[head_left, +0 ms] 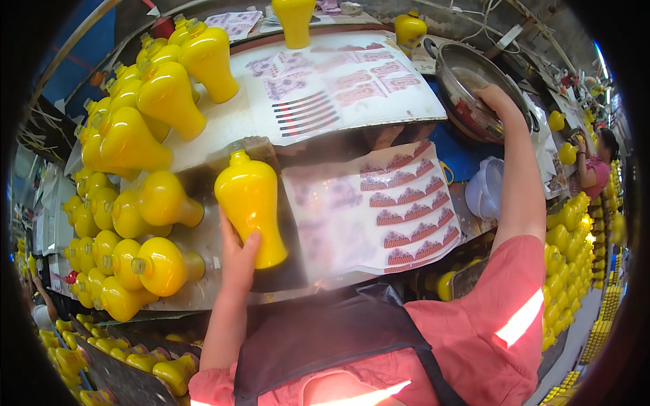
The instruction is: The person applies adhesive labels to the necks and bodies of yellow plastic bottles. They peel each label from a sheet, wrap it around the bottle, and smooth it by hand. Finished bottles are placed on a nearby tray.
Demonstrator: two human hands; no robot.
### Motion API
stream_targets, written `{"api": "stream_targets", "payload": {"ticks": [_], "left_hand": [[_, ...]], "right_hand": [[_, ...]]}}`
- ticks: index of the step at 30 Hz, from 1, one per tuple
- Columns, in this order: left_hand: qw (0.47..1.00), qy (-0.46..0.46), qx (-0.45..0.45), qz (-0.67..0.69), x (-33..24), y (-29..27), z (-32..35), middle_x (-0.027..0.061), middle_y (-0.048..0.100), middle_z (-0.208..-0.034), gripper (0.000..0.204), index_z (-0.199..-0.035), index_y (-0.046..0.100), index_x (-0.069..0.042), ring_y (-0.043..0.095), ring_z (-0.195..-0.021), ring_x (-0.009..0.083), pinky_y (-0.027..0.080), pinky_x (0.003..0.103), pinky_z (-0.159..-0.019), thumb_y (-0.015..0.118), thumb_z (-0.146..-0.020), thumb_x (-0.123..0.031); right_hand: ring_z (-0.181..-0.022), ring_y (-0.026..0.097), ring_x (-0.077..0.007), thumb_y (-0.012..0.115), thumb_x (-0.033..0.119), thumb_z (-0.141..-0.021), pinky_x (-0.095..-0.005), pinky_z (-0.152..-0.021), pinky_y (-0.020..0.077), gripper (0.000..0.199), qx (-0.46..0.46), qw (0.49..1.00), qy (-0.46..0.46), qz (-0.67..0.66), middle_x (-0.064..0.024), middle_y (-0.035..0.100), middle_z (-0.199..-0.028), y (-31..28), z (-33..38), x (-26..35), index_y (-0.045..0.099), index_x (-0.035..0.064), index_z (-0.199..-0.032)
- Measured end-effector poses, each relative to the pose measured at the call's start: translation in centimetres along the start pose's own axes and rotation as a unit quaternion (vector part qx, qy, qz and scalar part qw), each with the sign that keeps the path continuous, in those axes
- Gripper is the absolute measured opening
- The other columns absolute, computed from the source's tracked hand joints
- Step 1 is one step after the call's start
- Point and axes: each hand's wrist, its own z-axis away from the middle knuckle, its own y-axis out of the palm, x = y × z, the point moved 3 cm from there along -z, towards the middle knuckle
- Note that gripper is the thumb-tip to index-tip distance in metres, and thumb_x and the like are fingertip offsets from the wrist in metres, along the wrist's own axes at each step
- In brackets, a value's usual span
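A glossy yellow bottle (249,206) with a clear glass neck stands on the near work table. My left hand (238,252) is wrapped round its lower left side, thumb in front. My right arm stretches to the far right, where my right hand (497,101) dips into a wide dark metal basin (443,84). Its fingers point down inside the basin, and their tips are hidden, so what they touch cannot be seen. To the right of the bottle lies a sheet of printed decals (406,210), with rows of purple and red-brown pictures.
Several more yellow bottles (169,95) crowd the left side. A white board (379,111) farther back carries smaller decals and dark strips; one yellow bottle (294,24) stands at its far edge. A pale bucket (483,189) sits below the basin. Another person (596,162) works at far right.
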Motion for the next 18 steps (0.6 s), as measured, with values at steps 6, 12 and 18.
{"api": "stream_targets", "payload": {"ticks": [6, 12, 18], "left_hand": [[0.997, -0.033, 0.022, 0.059, -0.2, -0.2, -0.5, 0.0139, 0.049, -0.151, 0.084, -0.161, 0.027, -0.002, 0.05, -0.138, 0.0263, 0.039, 0.04, -0.116, 0.069, -0.089, -0.011], [0.999, -0.039, -0.013, 0.032, 0.5, -0.4, -0.4, 0.014, 0.052, -0.147, 0.08, -0.159, 0.032, -0.001, 0.053, -0.135, 0.0258, 0.04, 0.04, -0.115, 0.07, -0.089, -0.012], [0.999, 0.013, -0.016, 0.03, -0.2, 0.2, -0.2, 0.0156, 0.038, -0.16, 0.089, -0.166, 0.016, -0.005, 0.04, -0.146, 0.028, 0.032, 0.04, -0.121, 0.067, -0.093, -0.013]], "right_hand": [[-0.062, 0.055, -0.014, 0.074, 0.025, -0.09, -0.0338, -0.062, 0.0458, 0.026, 0.019, 0.995, -0.034, -0.097, -0.001, 0.064, -0.07, -0.5, -2.9, -2.2, 0.073, 0.0044, -0.075], [-0.054, 0.06, -0.017, 0.078, 0.036, -0.089, -0.0339, -0.05, 0.0433, 0.028, 0.108, 0.974, 0.115, -0.166, -0.0056, 0.07, -0.075, 1.4, -4.6, -5.2, 0.076, 0.0078, -0.092], [-0.056, 0.049, -0.0051, 0.079, 0.047, -0.088, -0.0216, -0.045, 0.0312, 0.036, -0.001, 0.96, 0.018, -0.278, 0.004, 0.057, -0.074, -2.5, 1.2, -0.6, 0.069, 0.0128, -0.09]]}}
